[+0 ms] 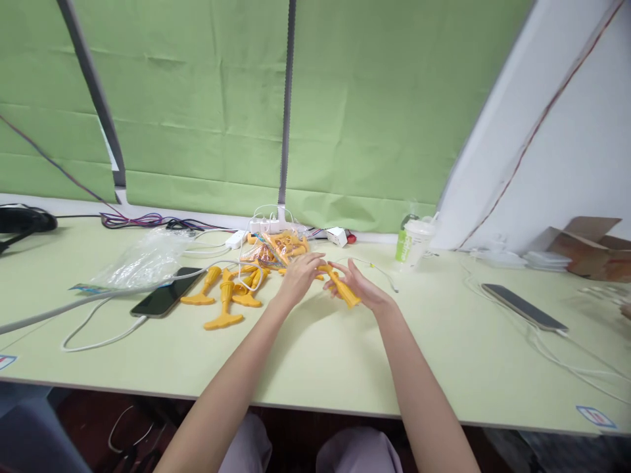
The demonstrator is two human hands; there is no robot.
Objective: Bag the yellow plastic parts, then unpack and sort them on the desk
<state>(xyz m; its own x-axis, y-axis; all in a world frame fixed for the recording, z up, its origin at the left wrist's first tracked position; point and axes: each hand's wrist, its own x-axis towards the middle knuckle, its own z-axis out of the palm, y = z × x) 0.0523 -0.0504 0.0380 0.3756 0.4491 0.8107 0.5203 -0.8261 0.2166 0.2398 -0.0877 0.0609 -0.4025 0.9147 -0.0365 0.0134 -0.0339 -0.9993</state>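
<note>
Item: 1 yellow piece, tapering from a flared end to a narrow neck, is slanting between both hands above the counter. Left hand: fingers are grasping the narrow end. Right hand: fingers are curling behind; cannot tell whether gripping.

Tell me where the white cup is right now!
In the head view, the white cup stands right of the middle, toward the back of the table, beyond the right hand and near the green backdrop.
</note>
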